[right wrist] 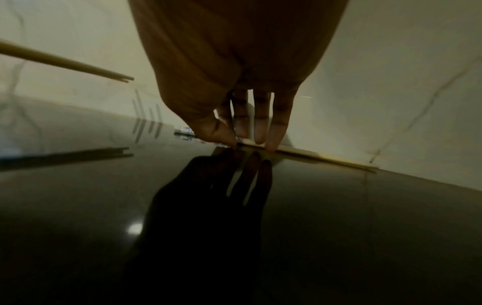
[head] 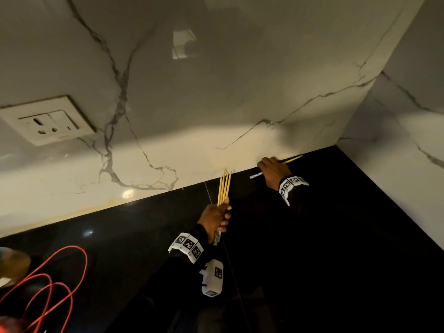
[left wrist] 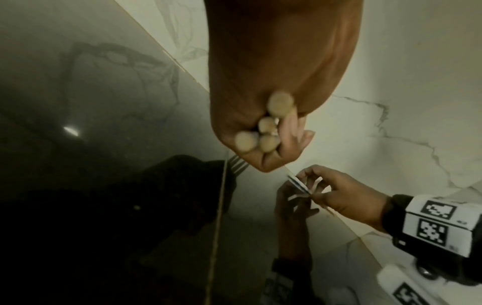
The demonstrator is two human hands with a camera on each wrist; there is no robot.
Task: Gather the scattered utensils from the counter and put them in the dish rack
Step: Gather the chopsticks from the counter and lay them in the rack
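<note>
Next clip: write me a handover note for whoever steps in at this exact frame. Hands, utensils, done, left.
Left hand: grips four chopsticks in a bundle, tips toward the wall, above the counter.
Right hand: fingertips down on chopsticks on the counter along the wall's foot, pinching at them; not lifted yet. A silvery utensil shows at its left; I cannot tell what it is.
Done: four chopsticks gathered.
Left: lift the ones at the wall and carry everything to the dish rack, which is out of view.
</note>
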